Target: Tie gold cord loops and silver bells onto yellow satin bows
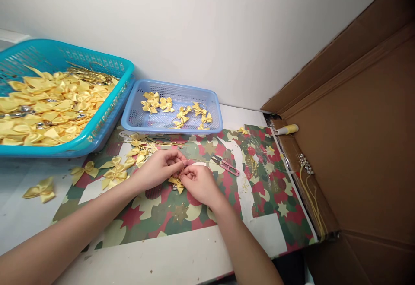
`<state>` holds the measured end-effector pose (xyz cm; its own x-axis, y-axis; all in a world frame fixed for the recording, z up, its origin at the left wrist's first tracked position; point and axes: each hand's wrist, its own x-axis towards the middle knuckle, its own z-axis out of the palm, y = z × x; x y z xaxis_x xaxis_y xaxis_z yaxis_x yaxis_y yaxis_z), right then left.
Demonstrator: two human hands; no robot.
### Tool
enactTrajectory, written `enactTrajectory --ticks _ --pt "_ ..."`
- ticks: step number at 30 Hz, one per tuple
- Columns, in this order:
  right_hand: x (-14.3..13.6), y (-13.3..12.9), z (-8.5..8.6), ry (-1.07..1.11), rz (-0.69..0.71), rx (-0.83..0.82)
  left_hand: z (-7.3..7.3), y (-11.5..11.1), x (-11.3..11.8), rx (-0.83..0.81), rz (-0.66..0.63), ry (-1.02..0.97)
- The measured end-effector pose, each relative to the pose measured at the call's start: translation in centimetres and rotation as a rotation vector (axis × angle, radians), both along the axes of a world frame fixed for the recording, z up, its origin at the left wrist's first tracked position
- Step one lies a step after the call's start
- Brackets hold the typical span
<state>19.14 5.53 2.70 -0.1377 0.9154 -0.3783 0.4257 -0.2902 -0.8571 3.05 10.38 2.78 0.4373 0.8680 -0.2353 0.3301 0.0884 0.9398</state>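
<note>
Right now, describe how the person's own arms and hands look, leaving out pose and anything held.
Both forearms are bare up to the frame's edge, with no sleeves in view. The left hand and the right hand wear no gloves. No ring, watch or bracelet shows on either wrist or on the fingers that face the camera. Fingernails are too small to describe.

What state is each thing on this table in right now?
Left hand: pinching a gold cord.
Right hand: pinched on a yellow bow.
Big teal basket: heaped with yellow bows.
Small blue basket: nearly bare, a few bows.
Snips: lying flat, untouched.
Thread spool: lying on its side.
</note>
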Motion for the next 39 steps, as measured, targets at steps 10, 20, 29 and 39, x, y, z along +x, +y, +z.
enactTrajectory --ticks 10,20,29,39 --pt "-0.1 0.0 0.1 -0.012 -0.001 -0.011 -0.1 0.0 0.0 -0.001 0.0 0.0" --pt "-0.1 -0.1 0.1 -0.013 -0.01 -0.006 0.1 0.0 0.0 -0.003 -0.003 0.009" --pt "0.1 -0.2 -0.1 0.041 0.001 -0.005 0.1 0.0 0.2 0.012 -0.024 0.04" --pt "0.1 -0.2 -1.6 0.12 -0.032 0.021 2.1 0.4 -1.6 0.162 -0.184 0.237"
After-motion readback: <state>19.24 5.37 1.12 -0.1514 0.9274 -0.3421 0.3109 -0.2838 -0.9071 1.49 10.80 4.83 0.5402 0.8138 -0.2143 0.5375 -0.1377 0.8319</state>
